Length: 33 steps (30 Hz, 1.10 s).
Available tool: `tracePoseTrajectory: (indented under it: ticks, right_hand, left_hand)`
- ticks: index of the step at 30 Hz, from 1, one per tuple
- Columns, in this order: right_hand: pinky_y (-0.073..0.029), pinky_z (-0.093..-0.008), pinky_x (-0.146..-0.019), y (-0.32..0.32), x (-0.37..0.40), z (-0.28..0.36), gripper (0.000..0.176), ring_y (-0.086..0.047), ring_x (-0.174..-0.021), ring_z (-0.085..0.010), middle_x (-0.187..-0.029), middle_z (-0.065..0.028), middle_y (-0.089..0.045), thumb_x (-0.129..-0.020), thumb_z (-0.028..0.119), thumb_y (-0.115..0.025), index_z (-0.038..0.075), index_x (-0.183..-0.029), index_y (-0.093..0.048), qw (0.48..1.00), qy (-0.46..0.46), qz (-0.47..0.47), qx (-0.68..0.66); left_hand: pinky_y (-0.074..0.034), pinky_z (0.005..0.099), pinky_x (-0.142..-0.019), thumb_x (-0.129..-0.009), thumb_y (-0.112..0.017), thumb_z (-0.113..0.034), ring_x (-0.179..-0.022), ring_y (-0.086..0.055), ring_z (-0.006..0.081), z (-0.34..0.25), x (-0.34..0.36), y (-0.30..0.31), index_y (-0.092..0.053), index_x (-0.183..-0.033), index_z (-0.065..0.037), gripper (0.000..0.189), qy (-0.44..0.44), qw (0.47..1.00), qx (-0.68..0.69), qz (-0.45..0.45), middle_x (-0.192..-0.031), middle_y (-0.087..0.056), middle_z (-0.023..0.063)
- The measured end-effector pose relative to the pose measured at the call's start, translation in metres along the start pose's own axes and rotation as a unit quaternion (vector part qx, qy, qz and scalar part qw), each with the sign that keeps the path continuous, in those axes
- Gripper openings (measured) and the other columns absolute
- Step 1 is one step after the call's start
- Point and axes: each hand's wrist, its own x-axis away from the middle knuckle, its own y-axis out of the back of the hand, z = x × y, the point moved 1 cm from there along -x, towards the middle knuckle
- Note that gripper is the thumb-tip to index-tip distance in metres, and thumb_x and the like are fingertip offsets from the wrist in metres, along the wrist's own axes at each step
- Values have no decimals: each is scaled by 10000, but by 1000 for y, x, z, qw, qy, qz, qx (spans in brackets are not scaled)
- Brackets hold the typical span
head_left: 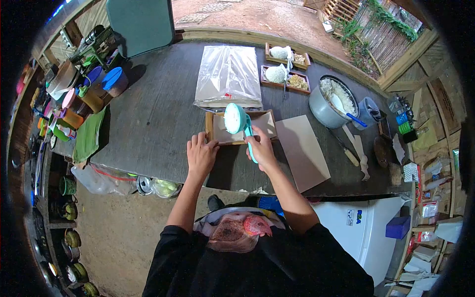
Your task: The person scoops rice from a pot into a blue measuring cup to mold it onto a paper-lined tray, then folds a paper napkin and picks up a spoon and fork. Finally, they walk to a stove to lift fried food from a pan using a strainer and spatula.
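My right hand (pixel 262 148) is closed round the handle of a teal scoop (pixel 248 129), whose bowl is filled with white rice (pixel 230 119). The scoop hangs over a wooden box (pixel 210 129) lined with pale paper (pixel 263 123). My left hand (pixel 200 151) rests at the box's left front corner, its fingers on the edge and spread apart. Right of the box lies a flat brown sheet (pixel 303 151). A grey pot (pixel 324 111) of rice stands farther right, with a white spoon (pixel 338 103) with a blue handle in it.
Behind the box lies a plastic-wrapped stack of sheets (pixel 227 74). Two wooden boxes (pixel 309 85) with rice and other food stand at the back. A knife (pixel 350 156) lies near the pot. Jars, a blue-lidded tub (pixel 116 84) and green leaves (pixel 90 136) sit at the left.
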Motion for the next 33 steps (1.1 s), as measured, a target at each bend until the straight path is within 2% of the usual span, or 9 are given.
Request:
tracePoseTrajectory:
  ticks: [2,3,4,6,8,9,18,28,33]
  right_hand:
    - [-437,-322,-415,3,-9,-7,519,-558,-527,-194,-837,-105,-586,-859,96,-562,48,-1352,-404,998,6,-8,65]
    - [-461,-361,-467,1,-12,-4,537,-580,-585,-251,-843,-134,-591,-848,92,-569,51,-1357,-401,935,234,-66,257]
    - [-484,-400,-519,-1,-11,-4,556,-601,-642,-307,-849,-162,-596,-836,87,-577,55,-1362,-398,783,440,-118,424]
    - [-498,-462,-620,-5,1,-8,580,-595,-751,-381,-895,-200,-566,-813,50,-571,62,-1366,-396,801,358,-85,472]
    - [-506,-459,-611,-16,8,-10,586,-605,-746,-359,-926,-183,-528,-802,29,-560,69,-1365,-401,733,307,-35,607]
    - [-520,-443,-595,-21,9,-14,602,-616,-709,-351,-946,-175,-496,-786,15,-554,70,-1365,-399,727,363,-52,581]
    - [-546,-390,-518,-26,11,-5,581,-640,-615,-296,-933,-171,-513,-799,35,-535,3,-1357,-377,679,332,-25,655]
    - [-548,-393,-545,-27,14,1,547,-649,-645,-314,-943,-190,-537,-808,34,-529,15,-1340,-400,696,328,-31,638]
    - [-513,-465,-614,-19,9,2,548,-621,-695,-380,-953,-180,-526,-822,47,-539,94,-1354,-417,756,309,-53,574]
  left_hand:
    - [-371,363,-759,-793,-656,-273,-930,-479,223,1,0,-1,-688,-935,-183,171,0,1000,-3,1,-1010,-508,41]
    - [-367,361,-752,-801,-645,-271,-919,-477,221,1,0,-1,-687,-931,-188,160,-7,1000,-11,-6,-996,-504,37]
    - [-362,358,-745,-809,-634,-269,-908,-475,220,1,0,-2,-687,-927,-193,150,-13,1000,-18,-13,-983,-501,33]
    - [-361,359,-741,-816,-626,-268,-900,-474,220,1,0,0,-686,-921,-192,144,-14,1000,-24,-9,-968,-498,30]
    - [-360,360,-738,-822,-617,-267,-893,-472,219,1,-1,-1,-686,-916,-192,139,-16,999,-31,-4,-953,-496,28]
    - [-360,360,-735,-818,-619,-269,-886,-471,218,2,-1,-2,-686,-912,-192,140,-19,999,-31,-12,-943,-494,26]
    - [-367,354,-732,-771,-651,-247,-891,-474,213,4,-1,-3,-691,-916,-198,159,-31,999,-30,-28,-921,-494,26]
    - [-372,360,-737,-767,-656,-229,-899,-476,217,2,-2,-3,-690,-875,-200,117,-18,1000,-20,-14,-918,-492,23]
    - [-376,367,-735,-774,-651,-223,-897,-476,225,2,-2,-4,-690,-869,-190,108,-11,1000,-21,-16,-920,-491,30]
